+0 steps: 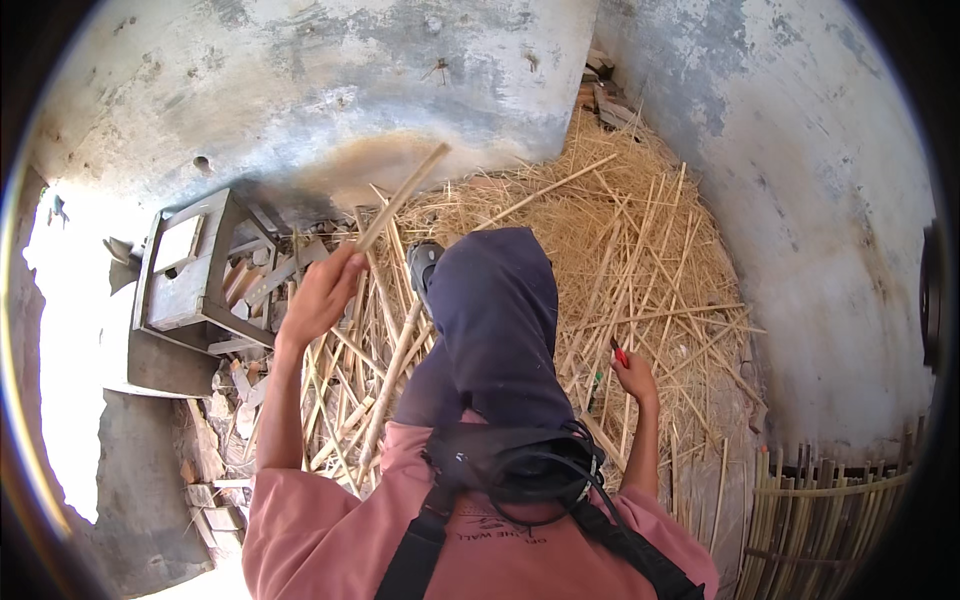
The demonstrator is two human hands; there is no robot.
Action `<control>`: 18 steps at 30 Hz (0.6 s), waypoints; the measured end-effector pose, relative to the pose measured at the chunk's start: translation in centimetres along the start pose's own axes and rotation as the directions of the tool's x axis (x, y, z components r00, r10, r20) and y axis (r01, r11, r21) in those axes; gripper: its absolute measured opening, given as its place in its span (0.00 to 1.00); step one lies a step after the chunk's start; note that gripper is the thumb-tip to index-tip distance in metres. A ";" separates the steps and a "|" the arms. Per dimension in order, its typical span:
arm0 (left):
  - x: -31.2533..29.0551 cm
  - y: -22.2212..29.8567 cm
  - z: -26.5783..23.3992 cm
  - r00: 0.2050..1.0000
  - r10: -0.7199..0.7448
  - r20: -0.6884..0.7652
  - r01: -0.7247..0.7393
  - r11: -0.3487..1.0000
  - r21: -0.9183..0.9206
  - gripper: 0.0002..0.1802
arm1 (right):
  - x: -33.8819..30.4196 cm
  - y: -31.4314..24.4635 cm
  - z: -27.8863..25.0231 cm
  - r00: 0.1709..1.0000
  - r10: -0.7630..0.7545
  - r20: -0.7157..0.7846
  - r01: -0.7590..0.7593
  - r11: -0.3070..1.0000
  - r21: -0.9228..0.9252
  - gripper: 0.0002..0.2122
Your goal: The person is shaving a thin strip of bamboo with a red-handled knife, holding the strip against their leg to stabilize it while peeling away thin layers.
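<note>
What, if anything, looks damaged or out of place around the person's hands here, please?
The wooden stool beside the wall lies tipped on its side among rubble. Split bamboo strips are strewn loosely across the floor. The left hand holds one strip.

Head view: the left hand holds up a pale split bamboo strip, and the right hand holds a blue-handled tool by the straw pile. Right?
Not quite. The head view shows the right hand holding a red-handled tool, not blue. The left hand does hold up the pale split bamboo strip, beside the straw pile.
</note>
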State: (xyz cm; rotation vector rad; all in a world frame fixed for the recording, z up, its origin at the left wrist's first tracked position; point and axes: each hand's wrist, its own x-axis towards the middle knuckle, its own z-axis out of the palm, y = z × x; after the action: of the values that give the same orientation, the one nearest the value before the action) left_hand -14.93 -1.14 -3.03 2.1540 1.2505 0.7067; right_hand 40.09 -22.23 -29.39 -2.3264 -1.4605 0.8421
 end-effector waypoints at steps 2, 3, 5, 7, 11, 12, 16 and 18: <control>1.1 0.9 0.2 0.999 0.006 0.045 -0.005 1.000 -0.020 0.19 | -0.1 -4.5 -0.7 0.999 -0.040 -0.017 0.043 0.940 0.339 0.16; 1.8 1.4 0.2 0.998 0.013 0.066 -0.010 0.999 -0.031 0.20 | -0.5 -7.2 -1.6 0.998 -0.061 -0.023 0.065 0.928 0.366 0.15; 3.4 2.8 0.6 0.995 0.069 0.068 -0.068 0.998 -0.018 0.18 | -0.4 -9.6 -2.1 0.989 -0.129 -0.076 0.148 0.920 0.364 0.15; 4.7 3.0 0.9 0.995 0.082 -0.052 -0.077 0.993 0.094 0.17 | -0.5 -11.1 -2.5 0.983 -0.166 -0.084 0.185 0.924 0.336 0.15; 5.5 2.0 -0.6 0.907 0.146 -0.395 -0.050 0.969 0.243 0.14 | 0.1 -10.9 -2.1 0.978 -0.199 -0.064 0.209 0.928 0.307 0.16; 5.4 1.2 -1.4 0.866 0.152 -0.477 -0.016 0.960 0.278 0.13 | 0.1 -10.7 -1.9 0.972 -0.222 -0.081 0.236 0.920 0.314 0.17; 4.3 -1.0 -3.7 0.789 0.193 -0.583 0.073 0.913 0.401 0.13 | 0.8 -9.0 -0.7 0.970 -0.220 -0.108 0.239 0.947 0.216 0.16; 3.8 -1.4 -3.6 0.827 0.094 -0.554 0.172 0.896 0.409 0.16 | 1.3 -7.7 -0.2 0.980 -0.191 -0.061 0.197 0.971 0.136 0.15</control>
State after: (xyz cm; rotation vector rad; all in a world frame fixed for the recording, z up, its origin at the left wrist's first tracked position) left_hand -16.57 3.48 -0.80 2.3452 1.9198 1.2003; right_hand 34.97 -17.57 -25.75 -2.0485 -1.5262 0.8024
